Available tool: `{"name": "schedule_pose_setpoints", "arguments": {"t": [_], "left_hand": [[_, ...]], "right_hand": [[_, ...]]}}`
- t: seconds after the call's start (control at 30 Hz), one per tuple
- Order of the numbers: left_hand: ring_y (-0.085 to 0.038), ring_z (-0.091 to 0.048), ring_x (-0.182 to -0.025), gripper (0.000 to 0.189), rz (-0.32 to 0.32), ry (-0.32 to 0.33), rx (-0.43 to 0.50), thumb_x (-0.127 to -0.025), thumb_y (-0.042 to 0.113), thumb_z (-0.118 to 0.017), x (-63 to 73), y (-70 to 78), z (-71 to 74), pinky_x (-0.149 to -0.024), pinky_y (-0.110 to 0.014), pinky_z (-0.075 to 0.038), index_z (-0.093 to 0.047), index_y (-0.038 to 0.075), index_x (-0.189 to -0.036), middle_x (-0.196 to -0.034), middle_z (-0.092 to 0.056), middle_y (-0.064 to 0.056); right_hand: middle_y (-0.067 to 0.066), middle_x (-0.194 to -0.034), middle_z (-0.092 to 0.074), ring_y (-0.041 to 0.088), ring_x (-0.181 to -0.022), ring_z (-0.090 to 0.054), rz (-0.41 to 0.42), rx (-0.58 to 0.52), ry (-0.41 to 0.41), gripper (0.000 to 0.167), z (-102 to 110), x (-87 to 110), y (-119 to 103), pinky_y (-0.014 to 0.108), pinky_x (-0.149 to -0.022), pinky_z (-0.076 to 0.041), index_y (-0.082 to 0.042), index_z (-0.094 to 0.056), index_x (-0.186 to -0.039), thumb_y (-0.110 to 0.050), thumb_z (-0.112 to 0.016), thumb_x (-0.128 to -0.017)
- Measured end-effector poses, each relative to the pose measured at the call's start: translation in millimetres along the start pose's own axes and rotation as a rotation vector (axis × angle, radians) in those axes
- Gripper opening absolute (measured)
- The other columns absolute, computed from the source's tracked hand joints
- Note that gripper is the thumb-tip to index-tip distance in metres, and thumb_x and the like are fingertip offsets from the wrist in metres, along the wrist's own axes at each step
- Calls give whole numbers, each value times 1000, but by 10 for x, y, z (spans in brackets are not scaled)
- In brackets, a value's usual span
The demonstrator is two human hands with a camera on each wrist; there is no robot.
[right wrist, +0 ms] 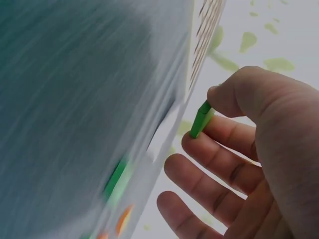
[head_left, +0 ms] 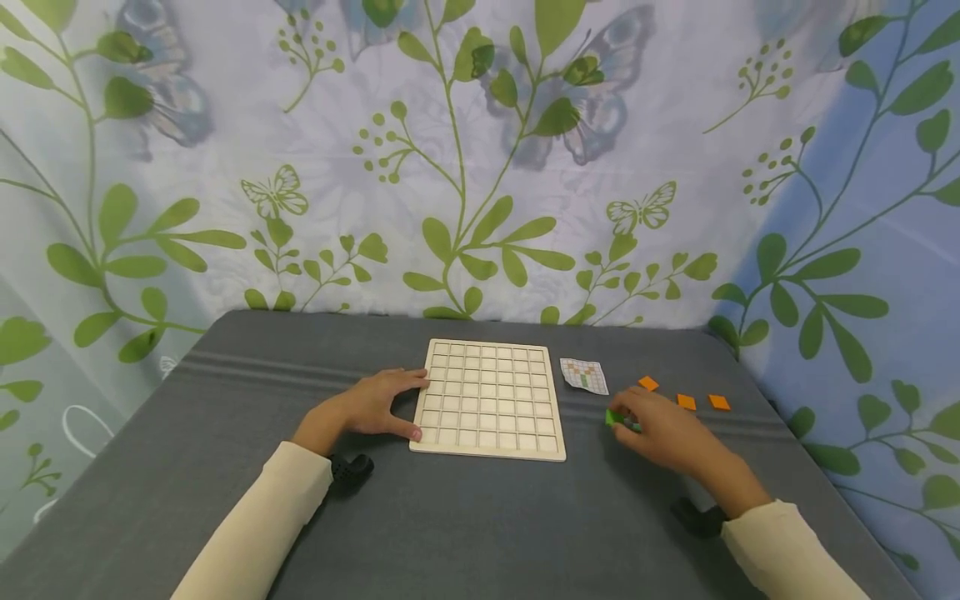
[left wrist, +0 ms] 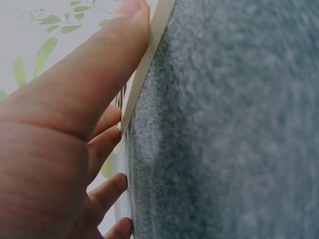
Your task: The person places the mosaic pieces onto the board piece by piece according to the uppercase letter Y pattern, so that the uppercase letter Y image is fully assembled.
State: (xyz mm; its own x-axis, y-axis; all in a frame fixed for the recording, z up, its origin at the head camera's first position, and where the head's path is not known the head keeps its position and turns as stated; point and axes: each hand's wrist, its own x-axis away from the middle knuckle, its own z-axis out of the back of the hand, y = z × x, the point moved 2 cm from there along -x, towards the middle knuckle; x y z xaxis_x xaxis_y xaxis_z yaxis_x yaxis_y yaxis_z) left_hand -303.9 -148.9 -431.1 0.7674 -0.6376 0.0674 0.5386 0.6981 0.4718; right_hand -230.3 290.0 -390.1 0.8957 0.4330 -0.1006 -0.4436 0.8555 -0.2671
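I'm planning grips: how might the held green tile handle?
The green tile is probably stiff, its edges looking straight where the right hand pinches it. Small and thin, it's likely light. Being flat, it should slide rather than roll.

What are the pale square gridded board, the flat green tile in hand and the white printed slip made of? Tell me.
Pale square gridded board: likely bare matt wood; creamy colour, plain cut edge.
Flat green tile, in the right hand: plastic or painted wood perhaps, smooth; even colour leaves it open.
White printed slip: probably matt paper; thin, wavy edge.
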Motion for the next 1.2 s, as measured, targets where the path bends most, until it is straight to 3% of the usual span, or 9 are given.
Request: {"name": "schedule_pose_setpoints", "arguments": {"t": [0.27,0.43,0.8,1.0,1.2], "left_hand": [[-40,-25,-148,89,-12,17,-29,-84,55,-79,0,17,-3,-110,-69,-24,-46,11,-154,-163,-32,-8],[-41,-26,-148,89,-25,25,-33,-83,55,-79,-6,35,-9,-109,-70,-24,-46,10,-153,-162,-33,-8],[-39,-27,-147,89,-9,32,-51,-83,56,-80,-9,34,-7,-109,-69,-25,-47,12,-153,-162,-34,-6],[-40,-26,-147,88,4,28,-56,-84,56,-78,6,40,-14,-108,-71,-24,-46,13,-153,-163,-33,-5],[-42,-26,-147,88,3,30,-50,-84,57,-78,19,50,-7,-108,-71,-22,-46,14,-154,-163,-32,-5]], "right_hand": [[0,-106,-63,19,-91,-63,165,-27,-1,20,-277,-553,-560,39,-75,-53,-10,-67,-114,-17,-71,-96],[-1,-104,-62,15,-90,-63,235,-54,-31,17,-494,-762,-794,33,-73,-53,-10,-68,-112,-18,-71,-97],[-3,-93,-64,10,-78,-60,337,43,77,11,-633,-876,-1039,28,-65,-51,-13,-73,-101,-18,-77,-93],[-1,-97,-65,11,-80,-62,341,32,47,13,-639,-895,-1098,27,-65,-51,-11,-75,-105,-17,-77,-93],[-2,-101,-64,12,-84,-62,289,15,-6,16,-642,-921,-1133,27,-67,-52,-12,-76,-109,-19,-76,-94]]}}
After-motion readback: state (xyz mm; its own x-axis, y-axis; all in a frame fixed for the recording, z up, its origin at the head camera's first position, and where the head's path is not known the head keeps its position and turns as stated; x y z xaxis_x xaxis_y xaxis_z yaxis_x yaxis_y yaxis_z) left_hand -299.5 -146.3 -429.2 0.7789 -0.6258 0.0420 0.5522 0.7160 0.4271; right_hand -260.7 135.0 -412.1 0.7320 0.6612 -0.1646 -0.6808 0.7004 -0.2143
